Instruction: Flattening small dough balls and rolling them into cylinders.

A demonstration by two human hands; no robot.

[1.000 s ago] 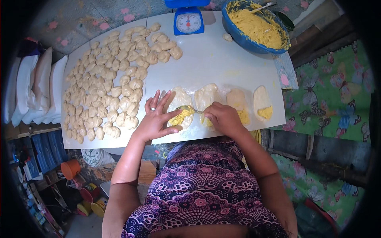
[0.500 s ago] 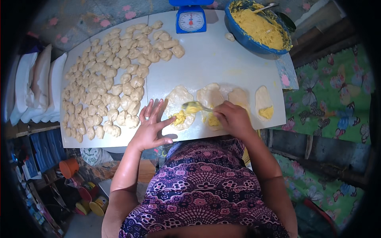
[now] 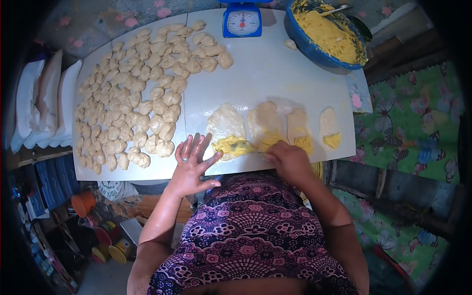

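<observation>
My right hand (image 3: 290,161) is closed around the handle of a spoon (image 3: 242,147), whose bowl is pressed low into yellow filling (image 3: 227,142). That filling lies across the near part of a flattened piece of dough (image 3: 225,118). Beside its left edge my left hand (image 3: 192,164) is spread open, a ring on one finger, the forefinger tip at the dough's edge. To the right lie more flattened dough pieces: a wide one (image 3: 264,115), a narrower one (image 3: 297,122) and a slim one (image 3: 328,120), each with yellow filling at its near end.
Many dough balls (image 3: 132,93) cover the left part of the white table (image 3: 241,73). At the back stand a blue dial scale (image 3: 242,22) and, to its right, a blue basin (image 3: 314,54) of yellow filling with another spoon (image 3: 337,9). A small dough lump (image 3: 290,44) sits beside the basin.
The spoon has come down from above the leftmost dough piece onto it, and the yellow filling there is now spread wider. My right hand has moved lower, nearer the table edge.
</observation>
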